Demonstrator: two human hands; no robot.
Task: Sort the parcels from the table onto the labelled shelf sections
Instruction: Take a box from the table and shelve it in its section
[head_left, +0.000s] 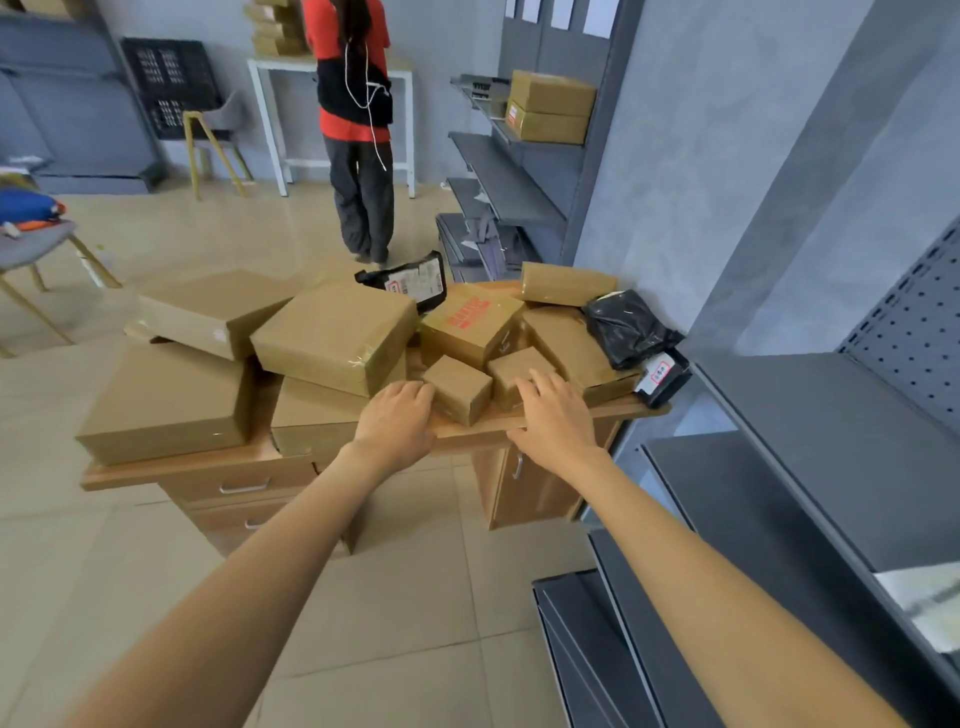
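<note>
Parcels wrapped in brown tape-covered cardboard are heaped on the wooden tabletop (483, 428). Two small cube-like boxes are set at the near edge: the left small box (458, 388) is touched on its left side by the fingers of the left hand (396, 415), and the right small box (514, 375) is covered at its near corner by the right hand (551, 410). Neither grip is closed; the left fingers are loosely bent against the box and the right fingers are laid nearly straight, nothing being lifted. Behind them a medium box with red print (470, 318) is seen, the characters too blurred to be read. Four large flat boxes are stacked to the left, the top one (337, 335) being glossy with tape. Two black plastic mailers with white labels, one at the back (410, 280) and one at the right edge (662, 375), and a crumpled black bag (628, 327) are also counted. Grey shelf sections (789, 499) are stood just beside the tabletop on the right. On a farther shelf two stacked boxes (550, 106) are kept. A person in red (356, 104) is stood beyond, back turned.
</note>
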